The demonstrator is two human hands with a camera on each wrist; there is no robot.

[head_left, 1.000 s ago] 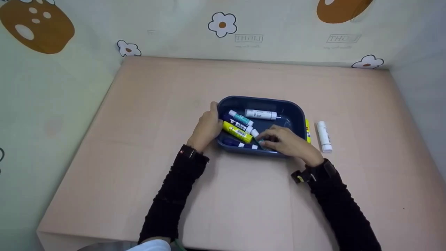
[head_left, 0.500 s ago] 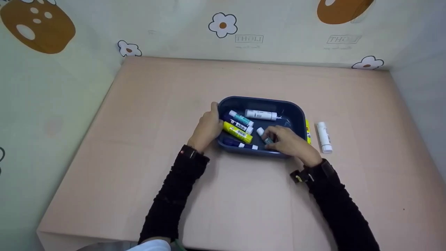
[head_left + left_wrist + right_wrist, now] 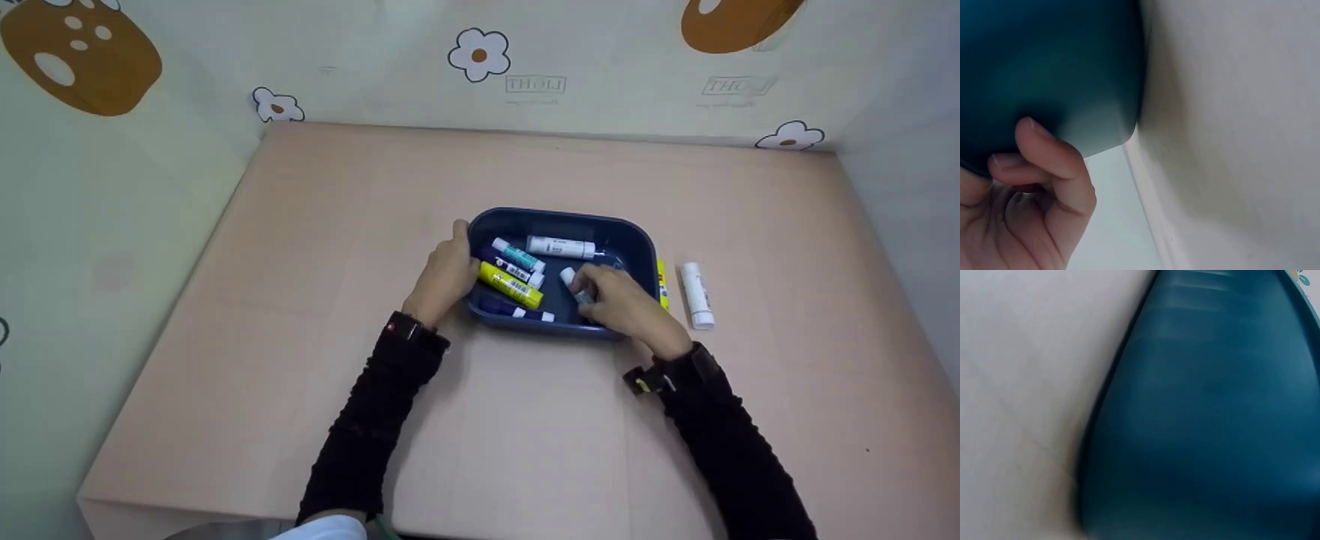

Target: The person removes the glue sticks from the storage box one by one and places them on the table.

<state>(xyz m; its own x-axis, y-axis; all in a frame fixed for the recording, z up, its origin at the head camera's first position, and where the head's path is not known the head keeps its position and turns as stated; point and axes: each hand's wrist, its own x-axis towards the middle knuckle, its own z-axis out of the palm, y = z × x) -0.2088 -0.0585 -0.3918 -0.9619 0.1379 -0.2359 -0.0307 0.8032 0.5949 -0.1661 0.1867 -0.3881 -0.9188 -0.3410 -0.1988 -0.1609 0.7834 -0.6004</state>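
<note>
A dark blue plastic bin [image 3: 570, 219] stands on the table with several glue sticks inside. My left hand [image 3: 444, 274] grips its left rim; in the left wrist view the curled fingers [image 3: 1053, 154] press on the bin's outer wall. Reaching over the front right rim, my right hand [image 3: 628, 304] pinches a glue stick with a white cap [image 3: 568, 277] and a greyish-teal body. To its left lie a yellow glue stick [image 3: 511, 285], a teal-and-white one [image 3: 519, 255] and dark blue ones [image 3: 517, 308]. A white glue stick [image 3: 561, 247] lies along the back.
Right of the bin, another white glue stick [image 3: 697, 295] lies on the table [image 3: 337, 247]. Something yellow [image 3: 662, 283] shows beside the bin's right wall, mostly hidden by it. Walls border the table at back, left and right.
My right hand has drawn the white-capped glue stick a little right and back inside the bin, away from the yellow one. The left hand stays on the rim.
</note>
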